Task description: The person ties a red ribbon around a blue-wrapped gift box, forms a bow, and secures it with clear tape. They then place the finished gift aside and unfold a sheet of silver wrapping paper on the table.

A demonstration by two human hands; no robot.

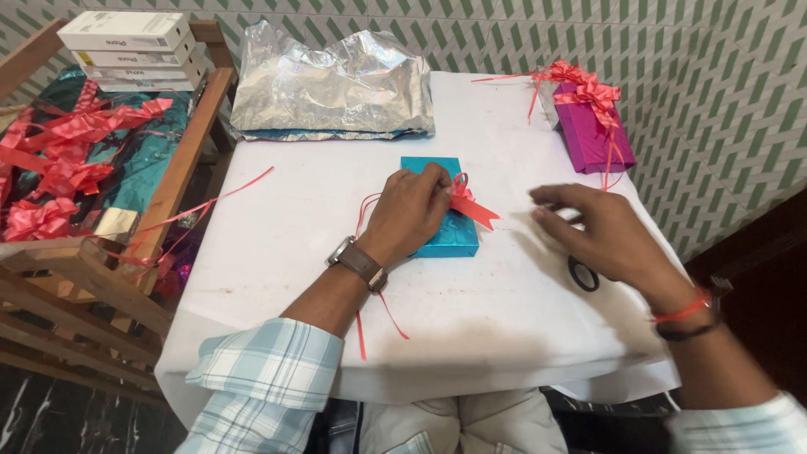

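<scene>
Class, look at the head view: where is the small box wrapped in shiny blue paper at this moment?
The small box wrapped in shiny blue paper lies mid-table on the white cloth, under the left hand, below the crumpled silver foil.

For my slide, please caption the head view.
Left hand presses red ribbon onto a blue gift box; right hand hovers open.

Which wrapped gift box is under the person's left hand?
The blue gift box at the table's centre, under the left hand; the purple gift box sits untouched at the far corner.

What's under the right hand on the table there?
Under the right hand a black loop shows on the white table, probably a scissors handle. The hand hides the rest, so I cannot tell how it lies or whether the fingers touch it.
</scene>
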